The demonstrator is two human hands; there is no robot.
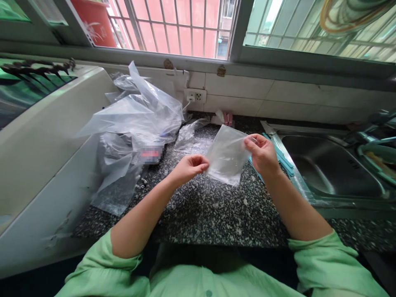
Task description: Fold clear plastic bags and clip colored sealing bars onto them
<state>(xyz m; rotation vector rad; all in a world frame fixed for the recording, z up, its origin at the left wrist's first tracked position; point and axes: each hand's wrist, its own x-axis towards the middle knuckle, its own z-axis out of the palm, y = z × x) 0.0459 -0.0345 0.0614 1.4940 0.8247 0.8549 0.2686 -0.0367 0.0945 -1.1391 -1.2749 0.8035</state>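
Between my two hands a clear plastic bag is stretched flat above the speckled countertop. My left hand pinches its left edge between thumb and fingers. At its upper right side, my right hand is closed on the plastic in the same kind of pinch. The bag looks flat, and I make out nothing inside it. Beyond it lies a crumpled piece of clear plastic on the counter. Some light blue strips lie behind and beside my right hand.
A heap of large clear plastic bags fills the counter's left side, with small metal pieces near it. A steel sink is at the right. A white cabinet-like unit borders the left. Pink clips and a wall socket are behind.
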